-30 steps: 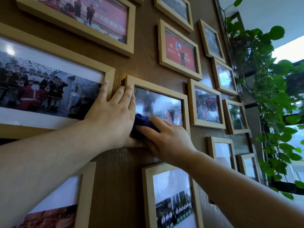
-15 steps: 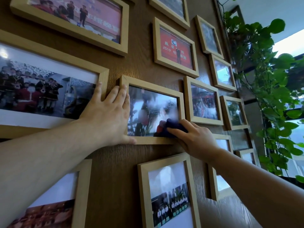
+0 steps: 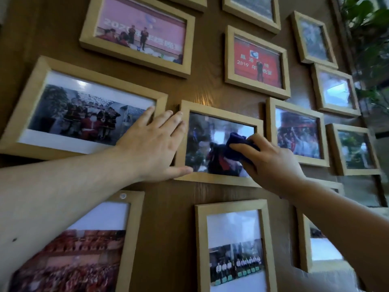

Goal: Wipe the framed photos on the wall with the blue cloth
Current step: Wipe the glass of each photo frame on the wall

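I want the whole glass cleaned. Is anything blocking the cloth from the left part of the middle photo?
Partly. The left hand braces the middle frame, fingertips lapping its left edge. The right hand presses the blue cloth on the glass's right half; bare glass lies between.

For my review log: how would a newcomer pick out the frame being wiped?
On the brown wooden wall, find the middle row of frames. It is the landscape frame between both hands, the only one with the blue cloth on its glass.
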Tool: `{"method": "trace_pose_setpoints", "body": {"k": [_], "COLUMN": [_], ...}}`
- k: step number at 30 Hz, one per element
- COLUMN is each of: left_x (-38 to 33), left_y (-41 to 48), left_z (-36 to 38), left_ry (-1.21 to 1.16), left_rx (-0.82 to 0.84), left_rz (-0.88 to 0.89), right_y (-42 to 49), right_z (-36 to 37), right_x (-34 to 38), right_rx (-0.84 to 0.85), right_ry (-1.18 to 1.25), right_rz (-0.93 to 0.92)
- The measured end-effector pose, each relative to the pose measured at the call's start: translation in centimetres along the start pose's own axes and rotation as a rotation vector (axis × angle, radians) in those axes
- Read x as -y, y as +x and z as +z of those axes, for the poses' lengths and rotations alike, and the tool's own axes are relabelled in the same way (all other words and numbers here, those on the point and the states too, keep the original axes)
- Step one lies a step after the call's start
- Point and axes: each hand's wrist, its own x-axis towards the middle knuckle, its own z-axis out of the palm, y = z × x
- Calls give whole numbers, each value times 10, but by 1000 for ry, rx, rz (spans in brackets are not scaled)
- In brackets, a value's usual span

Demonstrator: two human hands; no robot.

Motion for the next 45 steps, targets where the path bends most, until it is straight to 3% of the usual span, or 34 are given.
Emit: {"method": "trace_pose_setpoints", "body": {"k": [6, 12, 18, 22, 32, 40, 45], "left_x": [41, 112, 173, 195, 199, 200, 199], "left_y": [-39, -70, -100, -117, -130, -131, -131], "left_z": [-22, -35, -14, 10, 51, 53, 54], "left_ry": [95, 160, 212, 120, -258, -262, -251], "left_rx": [-25, -56, -36, -33, -183, -248, -253], "left_rz": [-2, -45, -85, -156, -253, -217, -214], "right_y": [22, 46, 84, 103, 170, 218, 213], "right_z": [-7, -27, -30, -25, -19, -16, -9], "right_x": [39, 83, 124, 156, 219, 281, 275], "right_rx": [-83, -89, -172, -194, -255, -296, -302], "right_ry": [209, 192, 276, 294, 333, 252, 137], "right_rz": [44, -12, 114, 197, 268, 141, 109]}}
